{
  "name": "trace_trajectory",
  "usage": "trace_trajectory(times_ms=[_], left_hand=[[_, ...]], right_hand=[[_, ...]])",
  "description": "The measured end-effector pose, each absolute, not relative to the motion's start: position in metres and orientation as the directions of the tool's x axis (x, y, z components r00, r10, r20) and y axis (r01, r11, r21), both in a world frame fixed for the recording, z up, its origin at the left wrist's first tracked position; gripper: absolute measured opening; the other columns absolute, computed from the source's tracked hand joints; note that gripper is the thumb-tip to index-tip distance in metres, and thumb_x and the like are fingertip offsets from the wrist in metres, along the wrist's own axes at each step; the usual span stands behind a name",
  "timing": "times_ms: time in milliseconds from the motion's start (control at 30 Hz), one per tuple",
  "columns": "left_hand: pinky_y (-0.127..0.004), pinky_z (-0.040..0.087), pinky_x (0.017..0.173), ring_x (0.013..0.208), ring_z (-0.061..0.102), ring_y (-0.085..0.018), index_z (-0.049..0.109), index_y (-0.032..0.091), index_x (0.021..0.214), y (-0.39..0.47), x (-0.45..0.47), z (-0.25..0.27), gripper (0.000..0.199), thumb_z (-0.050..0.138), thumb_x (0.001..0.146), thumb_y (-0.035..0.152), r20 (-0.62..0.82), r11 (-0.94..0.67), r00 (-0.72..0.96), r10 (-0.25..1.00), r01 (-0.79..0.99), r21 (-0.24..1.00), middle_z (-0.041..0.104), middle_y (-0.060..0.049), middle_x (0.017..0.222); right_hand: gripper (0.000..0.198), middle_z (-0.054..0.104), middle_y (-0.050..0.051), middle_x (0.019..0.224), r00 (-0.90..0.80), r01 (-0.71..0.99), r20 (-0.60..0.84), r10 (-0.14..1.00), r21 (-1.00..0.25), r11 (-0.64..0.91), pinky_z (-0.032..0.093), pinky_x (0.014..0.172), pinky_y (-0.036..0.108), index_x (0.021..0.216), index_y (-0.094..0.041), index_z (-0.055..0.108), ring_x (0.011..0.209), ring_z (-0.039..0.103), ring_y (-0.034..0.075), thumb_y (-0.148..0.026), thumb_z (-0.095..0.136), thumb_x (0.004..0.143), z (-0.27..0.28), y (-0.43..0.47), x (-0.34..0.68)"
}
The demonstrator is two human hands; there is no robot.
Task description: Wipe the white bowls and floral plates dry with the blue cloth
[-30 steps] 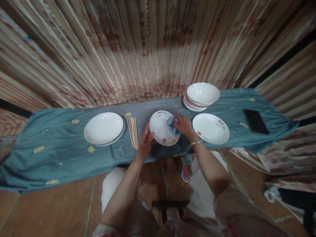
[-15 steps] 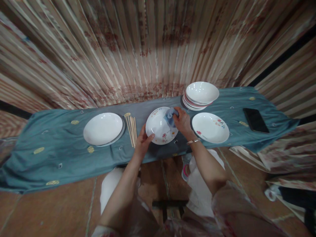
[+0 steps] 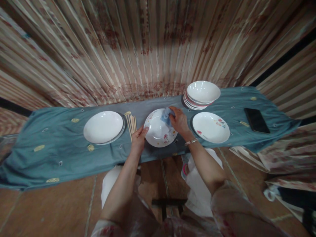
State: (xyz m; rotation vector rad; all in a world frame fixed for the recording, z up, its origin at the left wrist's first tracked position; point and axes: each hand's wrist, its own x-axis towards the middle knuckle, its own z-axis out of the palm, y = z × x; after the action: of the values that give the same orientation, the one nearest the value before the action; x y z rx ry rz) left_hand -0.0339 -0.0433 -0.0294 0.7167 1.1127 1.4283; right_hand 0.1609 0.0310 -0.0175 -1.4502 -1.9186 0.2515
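Observation:
A white plate with small flower prints (image 3: pixel 158 131) is held over the middle of the blue-clothed table (image 3: pixel 61 154). My left hand (image 3: pixel 139 139) grips the plate's left rim. My right hand (image 3: pixel 178 121) presses a small blue cloth (image 3: pixel 165 115) against the plate's upper right inner edge.
A stack of white plates (image 3: pixel 103 127) lies to the left, with a bundle of wooden chopsticks (image 3: pixel 131 124) beside it. Another flowered plate (image 3: pixel 210 127) sits right of my hands, a stack of bowls (image 3: pixel 201 94) behind it. A black phone (image 3: pixel 256 120) lies far right. A curtain hangs behind.
The plate has tipped from tilted toward me to nearly level and shifted slightly left. My right hand with the cloth moved from the plate's centre up to its far right edge.

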Motion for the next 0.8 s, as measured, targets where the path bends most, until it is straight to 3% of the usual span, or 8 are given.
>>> trace_trajectory(times_ms=[400, 800], left_hand=[[-0.033, 0.054, 0.076, 0.083, 0.072, -0.025, 0.075, 0.013, 0.086, -0.046, -0.032, -0.034, 0.053, 0.09, 0.048, 0.046, -0.244, 0.103, -0.247, 0.938, -0.474, 0.874, 0.076, -0.008, 0.077], [-0.026, 0.053, 0.061, 0.066, 0.071, -0.02, 0.074, 0.013, 0.077, -0.041, -0.032, -0.034, 0.056, 0.092, 0.039, 0.05, -0.276, 0.096, -0.285, 0.918, -0.516, 0.851, 0.074, -0.006, 0.068]], right_hand=[[0.036, 0.072, 0.016, 0.111, -0.122, 0.831, 0.269, 0.955, -0.498, 0.246, 0.05, 0.092, 0.04, 0.125, -0.012, 0.057, 0.099, 0.067, 0.029, -0.02, 0.046, 0.091, -0.033, 0.023, 0.174], [0.034, 0.072, 0.019, 0.108, -0.157, 0.873, 0.233, 0.96, -0.421, 0.246, 0.051, 0.083, 0.04, 0.126, -0.012, 0.054, 0.092, 0.069, 0.029, -0.026, 0.045, 0.096, -0.048, 0.009, 0.185]])
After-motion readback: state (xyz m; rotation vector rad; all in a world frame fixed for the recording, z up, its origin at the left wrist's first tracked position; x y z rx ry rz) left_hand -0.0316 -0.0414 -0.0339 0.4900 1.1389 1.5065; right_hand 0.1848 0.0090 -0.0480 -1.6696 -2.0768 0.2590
